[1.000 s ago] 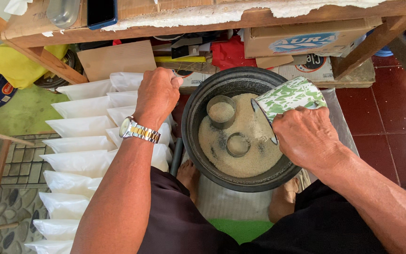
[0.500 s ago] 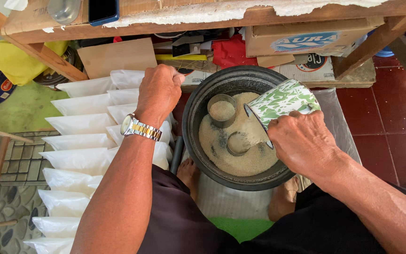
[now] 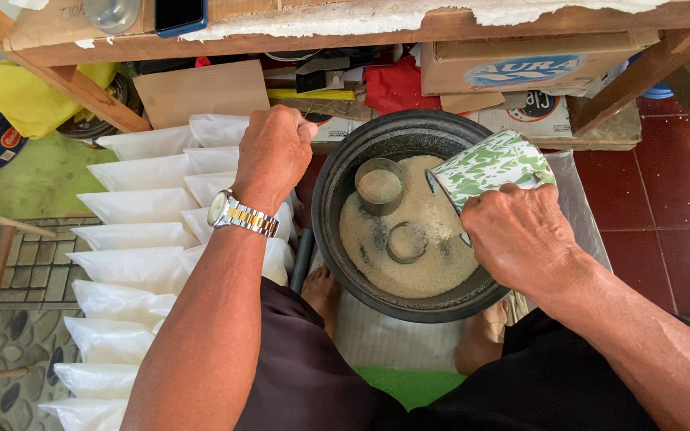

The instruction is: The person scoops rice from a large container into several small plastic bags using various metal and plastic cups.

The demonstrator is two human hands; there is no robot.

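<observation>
1. Head view: the right hand (image 3: pixel 521 239) is clamped on a green-and-white mug (image 3: pixel 489 168), tipped on its side over the right edge of the black basin (image 3: pixel 337 187), its mouth facing the grain (image 3: pixel 433 263). A second ago the mug lay a little higher and further right; it has since come down and inward, so its lip now nears the grain, which looks like the start of a scoop.
2. The left hand (image 3: pixel 273 152) is closed in a fist at the basin's left rim, over the white bags (image 3: pixel 141 207); whether it grips anything I cannot tell. It has barely shifted.
3. Two small metal cups (image 3: pixel 378 185) sit in the grain, unmoved; one is filled, the other sunk near the middle.
</observation>
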